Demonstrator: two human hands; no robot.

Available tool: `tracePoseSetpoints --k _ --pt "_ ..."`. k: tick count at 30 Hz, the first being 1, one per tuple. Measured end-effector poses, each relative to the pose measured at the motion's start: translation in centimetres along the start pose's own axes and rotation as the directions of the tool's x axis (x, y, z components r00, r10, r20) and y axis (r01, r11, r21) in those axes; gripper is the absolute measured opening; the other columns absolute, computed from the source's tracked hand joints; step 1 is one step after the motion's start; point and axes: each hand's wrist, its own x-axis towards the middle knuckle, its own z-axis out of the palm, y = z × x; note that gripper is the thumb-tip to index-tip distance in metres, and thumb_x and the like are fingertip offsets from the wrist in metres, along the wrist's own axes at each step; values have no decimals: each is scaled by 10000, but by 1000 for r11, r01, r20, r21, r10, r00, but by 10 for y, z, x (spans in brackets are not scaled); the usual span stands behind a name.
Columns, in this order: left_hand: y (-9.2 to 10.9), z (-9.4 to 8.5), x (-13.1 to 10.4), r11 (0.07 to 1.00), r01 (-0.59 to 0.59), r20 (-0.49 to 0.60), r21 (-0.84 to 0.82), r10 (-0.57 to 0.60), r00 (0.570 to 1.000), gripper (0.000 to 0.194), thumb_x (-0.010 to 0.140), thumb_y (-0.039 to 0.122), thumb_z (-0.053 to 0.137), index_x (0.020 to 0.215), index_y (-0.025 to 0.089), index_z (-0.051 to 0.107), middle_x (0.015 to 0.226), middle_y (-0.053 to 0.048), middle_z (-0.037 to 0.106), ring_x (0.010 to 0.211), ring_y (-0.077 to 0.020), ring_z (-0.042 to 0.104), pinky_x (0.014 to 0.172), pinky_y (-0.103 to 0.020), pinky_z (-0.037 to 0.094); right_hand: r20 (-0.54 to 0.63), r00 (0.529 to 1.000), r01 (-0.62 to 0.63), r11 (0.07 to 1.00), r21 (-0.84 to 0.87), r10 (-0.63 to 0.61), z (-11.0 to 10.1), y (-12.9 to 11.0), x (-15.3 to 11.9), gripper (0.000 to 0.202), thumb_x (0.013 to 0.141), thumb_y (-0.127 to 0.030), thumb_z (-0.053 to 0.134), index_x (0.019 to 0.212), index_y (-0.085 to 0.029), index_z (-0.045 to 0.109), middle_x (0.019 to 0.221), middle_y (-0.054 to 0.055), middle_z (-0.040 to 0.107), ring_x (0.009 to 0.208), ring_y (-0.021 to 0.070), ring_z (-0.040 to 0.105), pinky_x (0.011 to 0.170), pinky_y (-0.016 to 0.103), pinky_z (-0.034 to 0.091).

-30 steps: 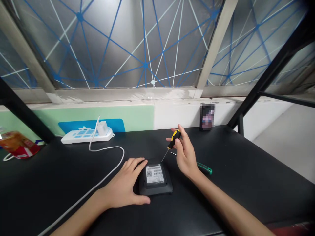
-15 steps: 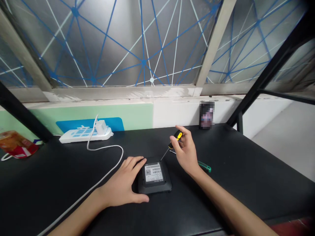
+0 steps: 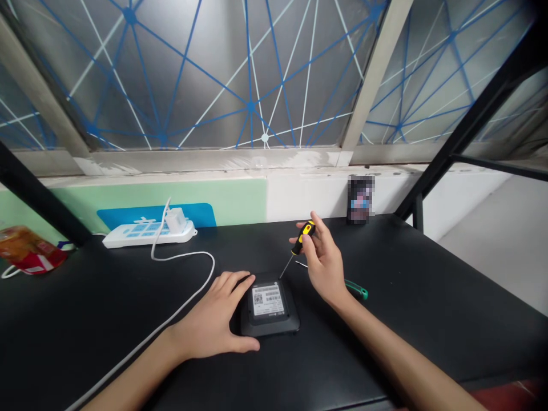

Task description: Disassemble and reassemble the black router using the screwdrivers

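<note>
One screwdriver (image 3: 303,237) now stands steeper, pinched in the right grip (image 3: 325,268), the left grip (image 3: 214,319) spread against the device (image 3: 269,325).

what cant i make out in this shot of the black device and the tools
Small print on the label: head view, too small.
Whether the screwdriver tip sits in a screw: head view, too small.
Middle of the green-handled tool: head view, behind the right hand.
Left end of the packet: head view, cut off by left edge.
Front of the dark upright object: head view, pixelated.
</note>
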Motion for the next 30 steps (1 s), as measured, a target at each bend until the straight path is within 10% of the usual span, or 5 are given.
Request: tracePoseSetpoints --k 9,30 --pt "0 0 1 1000 -10 -35 11 10 999 1010 695 548 853 1548 269 390 1568 -136 448 1411 -426 417 1163 -625 375 -123 992 -9 984 179 32 4 -9 1 418 942 -339 639 1344 -335 523 994 -1 539 709 119 708 594 285 678" --pt "-2 -2 1 1000 -13 -63 15 14 998 964 724 489 839 1536 238 385 1581 -140 441 1433 -409 411 1188 -595 365 106 993 28 991 130 -42 5 -11 -13 374 969 -282 614 1335 -356 591 1026 6 568 655 99 674 583 301 640"
